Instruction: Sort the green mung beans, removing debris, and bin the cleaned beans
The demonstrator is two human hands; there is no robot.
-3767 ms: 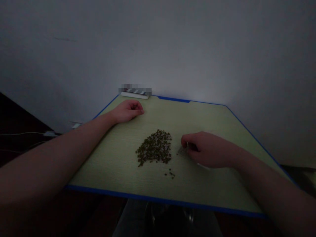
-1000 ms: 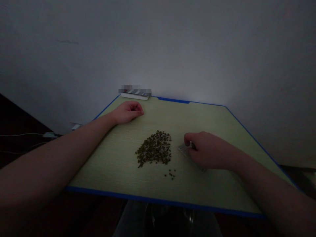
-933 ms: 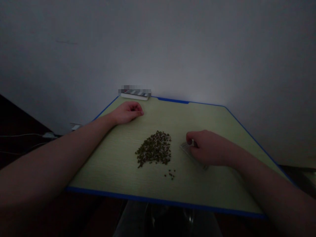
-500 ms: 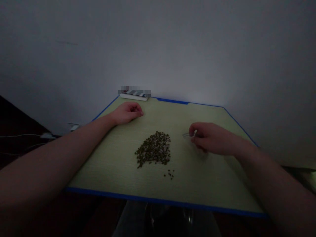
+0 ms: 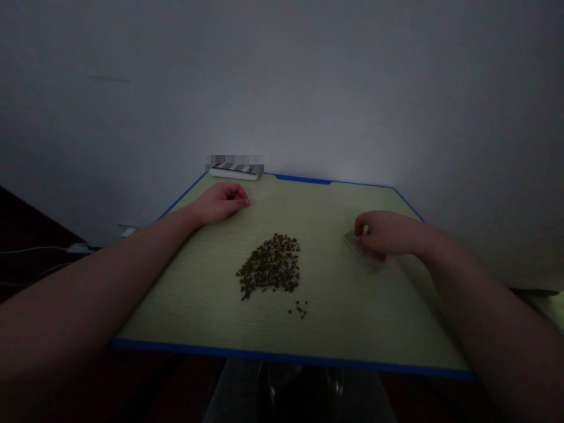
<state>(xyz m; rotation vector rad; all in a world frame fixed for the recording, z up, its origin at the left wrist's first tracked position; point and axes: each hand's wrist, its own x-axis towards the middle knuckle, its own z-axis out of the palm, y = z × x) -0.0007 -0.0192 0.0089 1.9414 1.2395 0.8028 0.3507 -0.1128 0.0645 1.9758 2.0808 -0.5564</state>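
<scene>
A spread pile of small green-brown grains, like seeds or dried peppercorns (image 5: 271, 264), lies mid-table, with several stray grains (image 5: 299, 308) just in front of it. To the right of the pile, my right hand (image 5: 388, 233) pinches a thin, flat, clear plastic bag (image 5: 359, 249) between thumb and fingers. The bag's pale edge shows to the left of and below the fingers; its contents, if any, cannot be made out. My left hand (image 5: 222, 202) rests on the table at the back left, fingers loosely curled to the thumb, nothing visible in it.
The pale table (image 5: 264, 323) has a blue rim and stands against a grey wall. A white-edged flat object (image 5: 233, 174), partly pixelated, lies at the back left corner. White cables and a plug (image 5: 79, 248) are beyond the left edge. The light is dim.
My right hand has moved right and away from me, off the pile's side, taking the clear plastic bag along. My left hand and the grains stay put; the view has shifted slightly.
</scene>
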